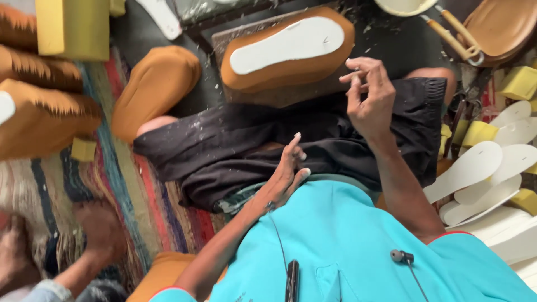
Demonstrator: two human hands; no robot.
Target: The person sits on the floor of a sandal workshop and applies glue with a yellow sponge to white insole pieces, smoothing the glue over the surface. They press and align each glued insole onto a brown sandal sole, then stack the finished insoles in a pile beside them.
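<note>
The head camera looked straight down over a turquoise shirt (358, 246) and black shorts (279, 140) of a person seated on the floor. The right hand (369, 95) was raised above the right thigh, its fingers (358, 75) curled loosely inward with the thumb and forefinger pinched close together; whether something small was held between them could not be told. The left hand (285, 173) was laid against the lap near the waistband, its fingers half open and pointing upward, with nothing gripped in it.

Just beyond the right hand, a tan leather piece (288, 50) with a white sole-shaped insole (288, 43) laid on its middle was seen resting on a brown board (279, 95) across the knees; the right hand's fingertips were close to its near edge, but no contact could be made out. A second tan leather piece (154, 89) was seen beside the left knee, on a striped rug (134, 179). Further tan pieces with jagged dark edges (39, 112) were stacked at the far left, and a yellow foam block (72, 28) stood above them, with a small yellow foam cube (84, 150) near them.

On the right, a heap of white insole cutouts (475, 173) was seen, with more yellow foam bits (520, 81) around it and a brown shaped sole (500, 25) at the top corner. At the lower left, another person's hand (100, 229) was seen, blurred, on the rug.
</note>
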